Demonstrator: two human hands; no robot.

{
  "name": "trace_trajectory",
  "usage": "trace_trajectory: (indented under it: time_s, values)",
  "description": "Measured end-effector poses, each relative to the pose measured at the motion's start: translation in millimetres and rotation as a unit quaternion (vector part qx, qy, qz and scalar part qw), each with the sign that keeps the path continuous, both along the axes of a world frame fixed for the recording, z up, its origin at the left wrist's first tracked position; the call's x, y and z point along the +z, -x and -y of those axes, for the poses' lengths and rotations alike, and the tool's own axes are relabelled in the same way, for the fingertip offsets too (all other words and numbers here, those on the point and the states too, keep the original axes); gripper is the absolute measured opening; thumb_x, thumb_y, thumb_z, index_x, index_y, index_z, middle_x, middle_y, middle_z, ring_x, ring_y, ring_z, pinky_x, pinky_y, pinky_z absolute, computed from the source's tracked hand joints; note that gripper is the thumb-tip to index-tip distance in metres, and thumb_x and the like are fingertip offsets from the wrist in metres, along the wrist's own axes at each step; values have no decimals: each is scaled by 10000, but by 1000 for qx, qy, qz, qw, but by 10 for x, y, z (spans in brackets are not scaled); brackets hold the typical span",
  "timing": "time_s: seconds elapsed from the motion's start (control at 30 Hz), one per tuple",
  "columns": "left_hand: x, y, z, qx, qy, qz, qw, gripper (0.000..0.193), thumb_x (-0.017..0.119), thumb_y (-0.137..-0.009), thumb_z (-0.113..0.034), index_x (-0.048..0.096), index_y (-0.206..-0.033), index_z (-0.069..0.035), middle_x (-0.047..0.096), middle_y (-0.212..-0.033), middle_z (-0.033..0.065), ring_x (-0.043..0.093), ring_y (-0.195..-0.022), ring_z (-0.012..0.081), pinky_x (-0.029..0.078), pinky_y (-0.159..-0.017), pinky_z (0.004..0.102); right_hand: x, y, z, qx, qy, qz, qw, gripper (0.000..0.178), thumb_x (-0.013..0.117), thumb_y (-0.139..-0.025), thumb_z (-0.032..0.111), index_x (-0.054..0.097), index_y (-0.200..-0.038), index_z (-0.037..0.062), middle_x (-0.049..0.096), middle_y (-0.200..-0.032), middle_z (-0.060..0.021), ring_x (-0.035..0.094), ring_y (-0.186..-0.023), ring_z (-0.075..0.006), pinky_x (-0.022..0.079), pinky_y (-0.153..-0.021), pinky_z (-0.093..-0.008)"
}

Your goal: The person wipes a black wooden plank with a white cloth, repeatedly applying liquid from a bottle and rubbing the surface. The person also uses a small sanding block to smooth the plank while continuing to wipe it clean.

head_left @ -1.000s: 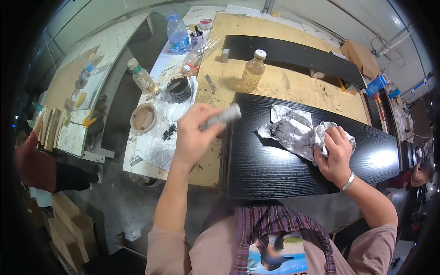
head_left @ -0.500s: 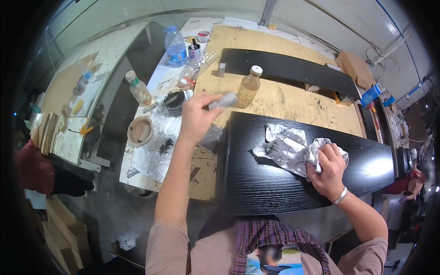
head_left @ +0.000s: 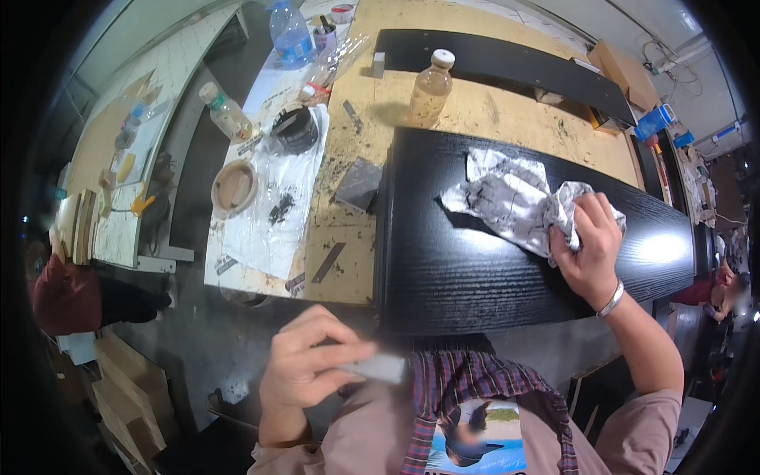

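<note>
My left hand [head_left: 313,356] is low, near my body and in front of the bench edge. Its fingers pinch a small pale grey block [head_left: 376,367], smeared by motion. On the glossy black wood-grain panel [head_left: 467,293], my right hand [head_left: 588,245] is closed round a stained white rag [head_left: 511,190], whose left part lies spread on the surface. Beyond the panel's far edge stands a clear bottle with a white cap [head_left: 432,91], holding yellowish liquid.
Left of the panel are a dark grey block [head_left: 359,184], a black tub [head_left: 295,131], a round tan container [head_left: 235,188] and a plastic sheet [head_left: 265,245]. A large blue-tinted bottle [head_left: 291,39] and a curved black board [head_left: 491,65] lie farther back. Another person [head_left: 67,297] stands at left.
My left hand has swung from beside the capped bottle down toward my body, still with the small block. My right hand stays on the rag. The view has tilted downward.
</note>
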State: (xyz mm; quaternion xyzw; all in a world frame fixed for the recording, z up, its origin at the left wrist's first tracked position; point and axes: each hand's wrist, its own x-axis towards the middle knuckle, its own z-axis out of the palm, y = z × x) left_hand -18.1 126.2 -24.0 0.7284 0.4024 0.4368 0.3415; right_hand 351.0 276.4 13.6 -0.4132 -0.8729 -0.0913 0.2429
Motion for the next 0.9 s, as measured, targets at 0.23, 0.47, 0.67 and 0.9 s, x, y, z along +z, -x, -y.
trace_trajectory:
  time_s: [0.23,0.47,0.67,0.9]
  values:
    - [-6,-243,-12,175,-106,-44,978,497,843,-541,-4,794,-1034,-46,674,-867,87,609,-755,261,495,-649,349,12,-31,-24,22,2,0,1000,194,734,-702,73,611,-840,14,569,-864,-123,541,-794,-336,452,-670,-437]
    - [25,-391,285,278,-140,-85,946,495,817,-525,13,791,-1016,-45,677,-886,70,608,-779,261,500,-662,348,9,-10,-12,39,11,-8,999,200,746,-703,76,588,-811,15,567,-868,-114,537,-795,-331,451,-678,-436]
    - [-41,-404,506,253,-103,-117,955,498,825,-555,33,785,-1045,-47,672,-901,84,605,-790,263,500,-670,346,14,-45,-11,47,7,-16,999,209,753,-704,88,583,-804,21,565,-863,-114,540,-804,-328,453,-683,-432]
    - [55,-507,429,245,-94,-100,960,450,839,-650,47,750,-1090,23,695,-959,99,660,-838,249,544,-728,336,40,-65,30,34,24,-43,998,199,722,-739,141,578,-796,17,553,-853,-127,527,-808,-344,453,-687,-445]
